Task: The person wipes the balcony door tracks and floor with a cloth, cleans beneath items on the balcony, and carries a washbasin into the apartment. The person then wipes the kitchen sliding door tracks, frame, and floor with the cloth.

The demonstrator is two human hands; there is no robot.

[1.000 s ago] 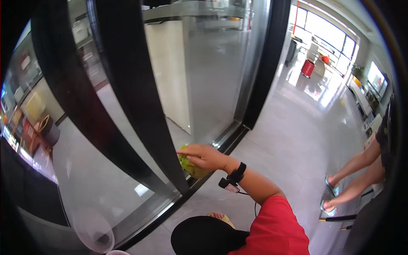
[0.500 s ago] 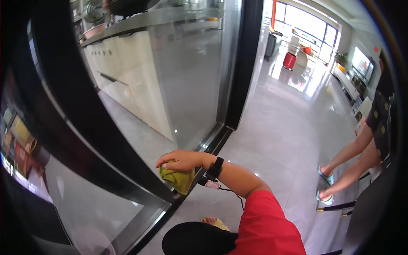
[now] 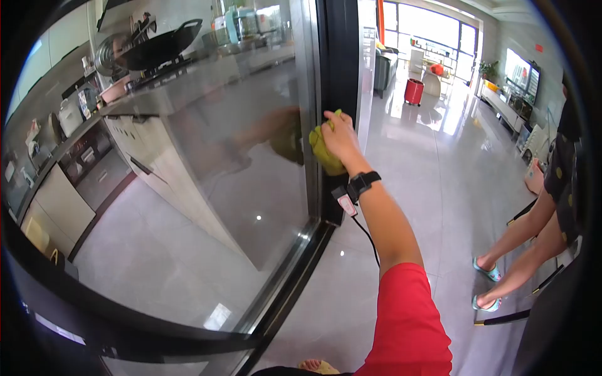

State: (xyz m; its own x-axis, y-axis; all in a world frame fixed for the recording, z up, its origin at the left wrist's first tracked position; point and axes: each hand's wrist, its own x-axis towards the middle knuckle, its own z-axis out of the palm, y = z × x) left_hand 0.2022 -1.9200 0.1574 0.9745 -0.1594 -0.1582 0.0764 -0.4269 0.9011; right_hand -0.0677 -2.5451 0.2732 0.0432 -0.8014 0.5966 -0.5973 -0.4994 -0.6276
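Note:
My right hand (image 3: 340, 139), reaching up from a red sleeve, is closed around a bunched yellow-green cloth (image 3: 324, 154). It presses the cloth to the black upright door frame (image 3: 339, 69), at the edge of the glass panel (image 3: 263, 182). A blurry reflection of the hand and cloth shows in the glass. On the wrist sits a black strap (image 3: 364, 182) with a small tagged device and a cable. My left hand is out of view.
Behind the glass are a kitchen counter (image 3: 150, 135) and a black wok (image 3: 160, 50). A metal floor track (image 3: 282, 288) runs beneath the door. At the right a person sits, feet in blue slippers (image 3: 487, 269). A red bin (image 3: 413, 92) stands farther back.
My right hand has moved the cloth from low on the door's dark edge up and right to the upright frame. The view has turned, showing more of the kitchen.

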